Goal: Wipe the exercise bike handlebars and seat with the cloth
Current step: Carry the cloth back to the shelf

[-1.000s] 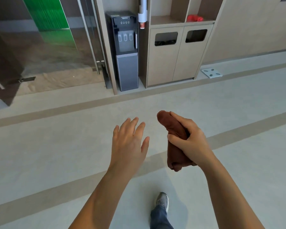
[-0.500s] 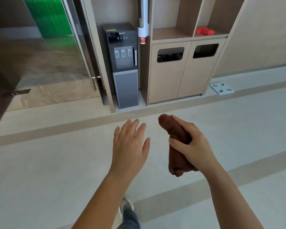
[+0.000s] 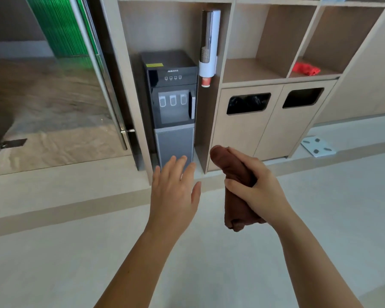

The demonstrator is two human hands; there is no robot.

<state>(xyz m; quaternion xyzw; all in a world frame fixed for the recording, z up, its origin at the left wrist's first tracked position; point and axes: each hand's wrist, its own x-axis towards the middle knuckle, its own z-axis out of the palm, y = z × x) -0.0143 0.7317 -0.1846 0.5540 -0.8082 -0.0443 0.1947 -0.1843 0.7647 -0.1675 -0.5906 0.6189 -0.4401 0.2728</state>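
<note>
- Right hand (image 3: 260, 192) — fingers and thumb curled round a rolled brown cloth (image 3: 233, 187), held upright in the air above the pale floor (image 3: 53, 263).
- Left hand (image 3: 173, 192) — fingers straight, slightly spread, holding nothing, just beside the cloth.
- Black and grey water dispenser (image 3: 171, 103) stands beyond.

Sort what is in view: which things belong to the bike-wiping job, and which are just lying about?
Job: brown cloth, right hand gripping it, left hand open. No bike in view.
Lying about: water dispenser, cup holder, bins, red item on shelf, scale.
</note>
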